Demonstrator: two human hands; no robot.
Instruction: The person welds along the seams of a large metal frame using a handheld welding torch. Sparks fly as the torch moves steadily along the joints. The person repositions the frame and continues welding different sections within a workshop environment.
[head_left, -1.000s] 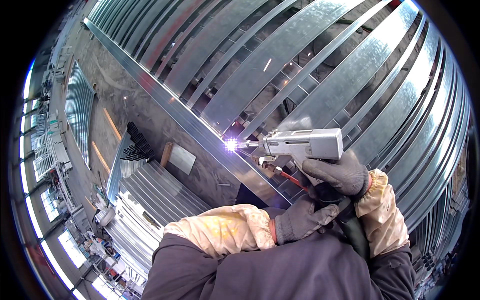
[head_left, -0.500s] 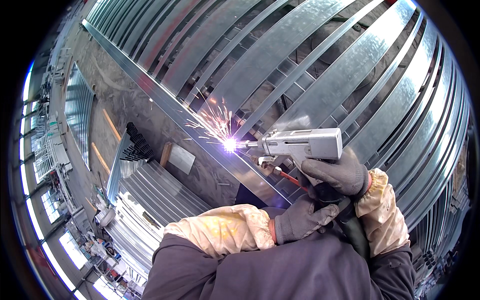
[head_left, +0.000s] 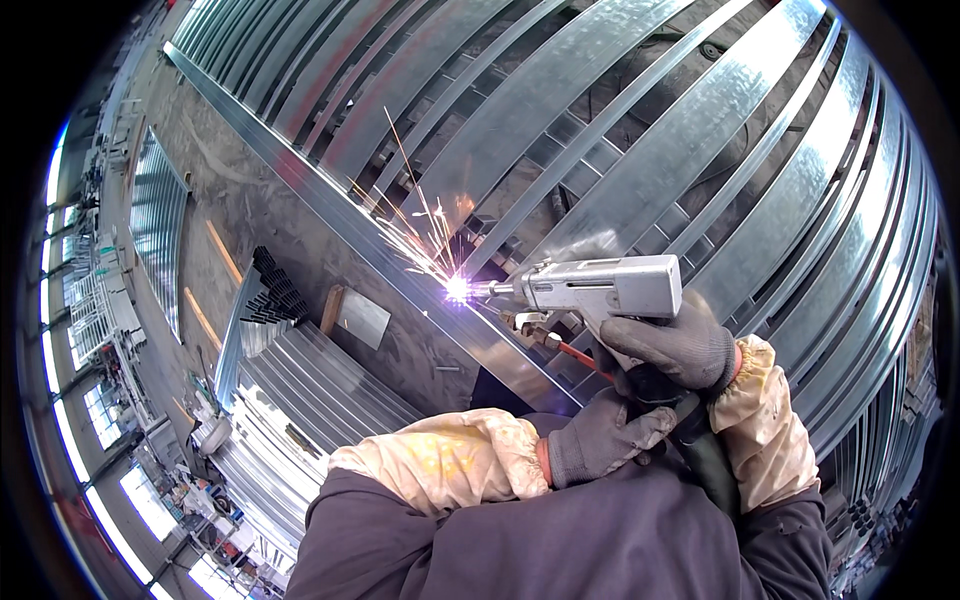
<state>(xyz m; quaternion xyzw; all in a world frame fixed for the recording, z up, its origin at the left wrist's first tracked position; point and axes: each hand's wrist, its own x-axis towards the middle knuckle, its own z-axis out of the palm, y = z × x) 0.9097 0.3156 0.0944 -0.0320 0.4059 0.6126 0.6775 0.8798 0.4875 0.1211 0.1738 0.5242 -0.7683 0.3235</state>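
Galvanized steel frame spans the view, its long rail running diagonally. Grey welding gun is aimed at the rail, nozzle at the bright arc. Right hand is clamped on the grip; left hand is closed beneath, seemingly steadying it.

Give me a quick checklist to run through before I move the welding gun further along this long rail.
1. Both hands gloved: right hand and left hand wear grey gloves: ok.
2. Grip on the welding gun: right hand wraps the handle, left hand steadies below: ok.
3. Nozzle on the joint: arc burns at the long rail: ok.
4. Sparks: they fly up and left, away from the hands: ok.
5. Hose under the handle: mostly hidden by gloves: cannot tell.
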